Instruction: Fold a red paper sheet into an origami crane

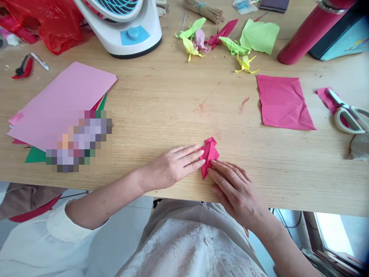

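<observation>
A small folded piece of red-pink paper (pixel 210 153) lies flat on the wooden table near its front edge, with a point towards me. My left hand (pixel 175 165) reaches in from the left, its fingers stretched out and their tips resting on the paper's left side; its thumb is hidden. On the other side, the fingertips of my right hand (pixel 232 184) touch the paper's lower right edge. These fingers are slightly bent and lie close together, with the thumb lower down and apart from the paper.
Pink and coloured sheets (pixel 63 100) are stacked on the left. A white fan (pixel 129 34), folded paper figures (pixel 190 48) and a red bottle (pixel 305 34) stand or lie farther back. Creased pink paper (pixel 284 102) and scissors (pixel 344 111) are on the right.
</observation>
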The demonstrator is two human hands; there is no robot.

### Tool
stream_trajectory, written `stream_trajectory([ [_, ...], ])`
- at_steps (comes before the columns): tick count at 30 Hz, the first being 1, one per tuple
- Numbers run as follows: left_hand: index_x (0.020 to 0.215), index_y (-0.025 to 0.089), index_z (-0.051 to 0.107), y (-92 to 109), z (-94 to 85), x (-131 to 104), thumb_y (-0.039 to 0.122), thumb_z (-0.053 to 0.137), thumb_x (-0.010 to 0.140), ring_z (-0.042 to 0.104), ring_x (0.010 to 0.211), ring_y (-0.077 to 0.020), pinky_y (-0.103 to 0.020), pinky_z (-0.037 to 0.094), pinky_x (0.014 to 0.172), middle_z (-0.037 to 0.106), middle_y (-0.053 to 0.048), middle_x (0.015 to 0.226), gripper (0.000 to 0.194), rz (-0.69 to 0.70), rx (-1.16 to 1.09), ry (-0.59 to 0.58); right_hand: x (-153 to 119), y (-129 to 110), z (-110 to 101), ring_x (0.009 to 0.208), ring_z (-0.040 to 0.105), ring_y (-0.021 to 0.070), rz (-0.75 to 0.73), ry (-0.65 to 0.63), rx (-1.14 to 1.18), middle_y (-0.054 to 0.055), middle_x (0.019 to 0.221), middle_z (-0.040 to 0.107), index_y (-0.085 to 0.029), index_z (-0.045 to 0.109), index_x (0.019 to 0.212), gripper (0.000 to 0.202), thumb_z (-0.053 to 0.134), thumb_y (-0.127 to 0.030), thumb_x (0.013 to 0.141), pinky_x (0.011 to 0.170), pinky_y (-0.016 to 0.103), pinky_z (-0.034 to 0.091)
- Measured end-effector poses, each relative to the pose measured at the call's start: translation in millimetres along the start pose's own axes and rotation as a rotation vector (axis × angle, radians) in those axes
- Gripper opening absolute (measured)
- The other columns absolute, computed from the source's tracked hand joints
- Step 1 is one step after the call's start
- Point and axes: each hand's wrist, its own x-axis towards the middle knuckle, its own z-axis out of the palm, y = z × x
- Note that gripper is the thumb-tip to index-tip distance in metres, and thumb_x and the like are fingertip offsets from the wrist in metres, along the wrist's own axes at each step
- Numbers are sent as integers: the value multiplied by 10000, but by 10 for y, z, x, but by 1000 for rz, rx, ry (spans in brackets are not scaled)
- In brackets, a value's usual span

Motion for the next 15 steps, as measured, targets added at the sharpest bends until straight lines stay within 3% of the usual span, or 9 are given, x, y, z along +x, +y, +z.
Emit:
stream_trajectory([
  [8, 1375, 65, 543, 159, 72, 16, 101, 421, 1010, 469, 1409, -287, -454, 486, 1132, 524, -196, 1473, 386, -118, -24, 37, -26, 33, -14, 1356, 484, 307, 6, 19, 22, 182, 1438, 555, -112, 477, 1446, 478, 537, -172, 976, 1055, 502, 462],
  [15, 1381, 124, 539, 155, 63, -1, 95, 420, 1009, 468, 1411, -260, -447, 482, 1135, 559, -178, 1434, 391, -159, -105, 39, -46, 2, 11, 1373, 468, 311, -58, -46, 34, 183, 1460, 538, -94, 442, 1476, 522, 552, -195, 975, 1089, 514, 444],
])
